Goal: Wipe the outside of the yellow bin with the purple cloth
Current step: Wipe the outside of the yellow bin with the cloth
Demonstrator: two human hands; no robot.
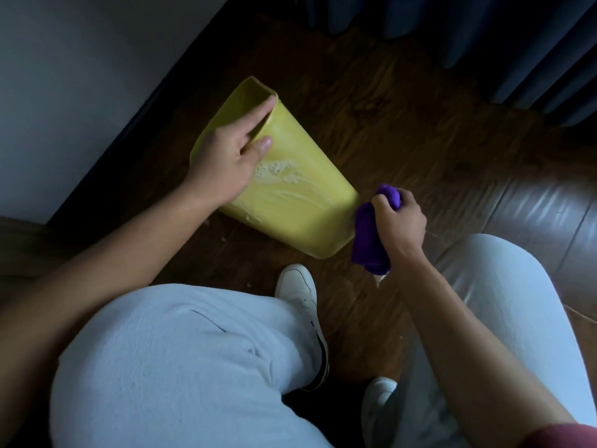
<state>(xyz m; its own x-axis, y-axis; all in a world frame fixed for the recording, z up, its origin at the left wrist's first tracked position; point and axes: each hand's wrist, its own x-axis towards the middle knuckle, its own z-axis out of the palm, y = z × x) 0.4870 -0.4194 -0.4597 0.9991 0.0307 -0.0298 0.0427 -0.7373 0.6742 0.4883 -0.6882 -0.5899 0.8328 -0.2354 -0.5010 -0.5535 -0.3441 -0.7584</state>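
Bottom of frame: knees in pale trousers, a white shoe between them. Centre right: right hand fisted around bunched purple cloth, just beside bin's base. Centre: yellow bin on its side on wood floor, soapy foam on top. Upper centre-left: left hand gripping bin's rim, fingers inside, thumb outside.

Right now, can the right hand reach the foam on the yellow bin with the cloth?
Probably yes: the right hand holds the purple cloth beside the yellow bin, and nothing covers the foam.
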